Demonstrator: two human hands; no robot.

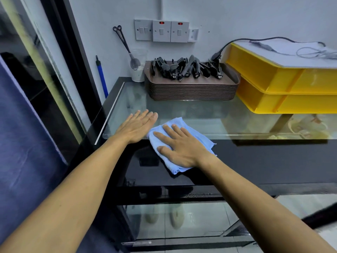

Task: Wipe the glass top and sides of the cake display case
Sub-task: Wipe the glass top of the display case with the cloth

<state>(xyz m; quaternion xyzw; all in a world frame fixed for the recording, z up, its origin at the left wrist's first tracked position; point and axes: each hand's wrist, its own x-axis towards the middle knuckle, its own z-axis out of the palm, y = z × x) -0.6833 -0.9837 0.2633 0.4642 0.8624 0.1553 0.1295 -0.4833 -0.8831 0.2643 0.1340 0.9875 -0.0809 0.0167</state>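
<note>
Both forearms are stretched out toward the case. Right hand [179,147] is laid flat, fingers spread, pressing a light blue cloth [179,123] at the front edge of the glass top [191,114] of the cake display case; nothing is really gripped, just pinned under the palm. Left hand [136,125] is rested flat and empty on the glass just beside the cloth.

For a clean wipe, even palm pressure and overlapping strokes would probably be best, with the cloth kept unfolded under the fingers.

Further back, the glass is blocked by a stack of brown trays [193,88] loaded with black tongs [186,68], a plastic cup [137,72] holding tongs, and yellow crates [284,83] on the right. Those would likely need shifting to reach the rear glass.
</note>
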